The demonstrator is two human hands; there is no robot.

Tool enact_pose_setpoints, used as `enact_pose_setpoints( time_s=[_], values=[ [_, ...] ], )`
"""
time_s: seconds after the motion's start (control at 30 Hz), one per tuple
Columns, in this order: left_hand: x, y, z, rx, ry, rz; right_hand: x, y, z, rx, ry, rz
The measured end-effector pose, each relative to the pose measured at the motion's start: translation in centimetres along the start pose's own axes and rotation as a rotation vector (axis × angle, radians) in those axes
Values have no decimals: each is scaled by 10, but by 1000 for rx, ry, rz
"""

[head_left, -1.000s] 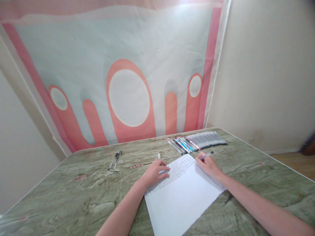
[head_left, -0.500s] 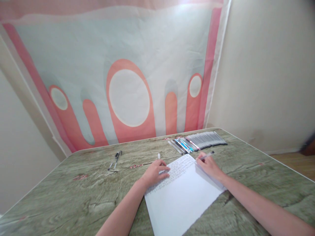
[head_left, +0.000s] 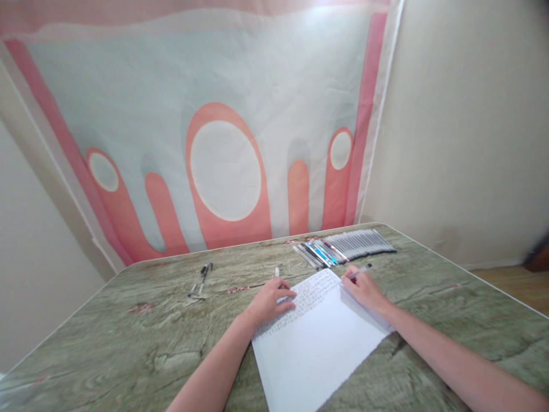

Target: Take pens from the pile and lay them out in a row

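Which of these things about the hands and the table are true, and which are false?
1. The right hand holds a pen at the far edge of the sheet of paper. True.
2. The left hand is lifted high above the table. False: it rests on the paper's left side.
3. The paper is completely blank. False: rows of small writing fill its far part, and only the near part is bare.
4. A long row of pens lies side by side near the table's far edge. True.
5. The wall hanging behind the table is all green. False: it is pale blue with pink shapes.
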State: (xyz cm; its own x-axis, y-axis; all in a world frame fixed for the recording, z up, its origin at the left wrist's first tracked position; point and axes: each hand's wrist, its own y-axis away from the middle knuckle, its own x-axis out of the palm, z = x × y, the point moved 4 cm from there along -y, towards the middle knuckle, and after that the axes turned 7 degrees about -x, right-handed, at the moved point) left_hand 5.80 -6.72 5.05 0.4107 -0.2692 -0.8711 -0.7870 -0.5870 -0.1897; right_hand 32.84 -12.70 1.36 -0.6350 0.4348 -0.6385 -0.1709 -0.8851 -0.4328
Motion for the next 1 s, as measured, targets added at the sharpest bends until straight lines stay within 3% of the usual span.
enact_pose_setpoints(
  time_s=[0.4,0.6,0.8,1.0],
  values=[
    [0,0,1,7,2,-10,-3,0,-2,50,-28,-16],
    [-1,1,-1,12,-4,-5,-3,0,21,-10,-176,-34],
    [-1,3,-1,16,1,-10,33,-14,63,-51,-351,139],
    [-2,3,3,25,67,-24,91,-48,100,28,-582,89]
  ],
)
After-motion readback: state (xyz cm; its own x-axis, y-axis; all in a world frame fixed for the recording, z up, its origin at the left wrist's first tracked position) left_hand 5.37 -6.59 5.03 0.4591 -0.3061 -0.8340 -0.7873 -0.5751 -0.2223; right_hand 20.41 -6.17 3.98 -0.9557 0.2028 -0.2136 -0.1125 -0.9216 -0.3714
